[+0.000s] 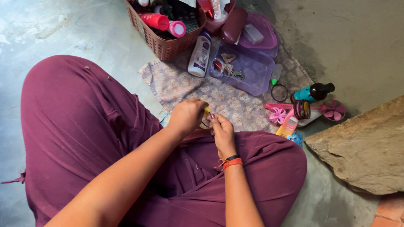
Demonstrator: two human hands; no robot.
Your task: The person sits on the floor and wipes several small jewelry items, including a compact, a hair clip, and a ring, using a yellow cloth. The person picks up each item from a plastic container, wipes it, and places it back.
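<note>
Something small and yellow (207,112) sits between the two hands, above the lap and the near edge of the flowered cloth (222,98); it is too small to tell what it is. One left hand (187,116) has its fingers curled shut around the yellow thing. One right hand (221,129) is just beside it, fingers pinched together at the same spot, touching the left hand. The right wrist wears two bands, one black and one orange (231,162). The person sits cross-legged on the grey floor (38,21) in purple trousers (83,119). On the cloth stands one brown basket (162,42) full of bottles; two pink ones (163,23) lie on top. One white bottle (200,55) leans against the basket. Beside it lies one purple tray (252,74) with a few small trinkets inside, and one purple lid (266,35) lies behind it. One small tube with a green tip (276,73) lies by the tray. One dark ring (279,92) lies near it. One teal bottle with a black cap (313,92) lies on its side. Near it are two pink flower-shaped things (277,115), well apart from each other, and one orange tube (287,126). One big flat stone (380,145) lies on the right, with red bricks (395,226) below it.
</note>
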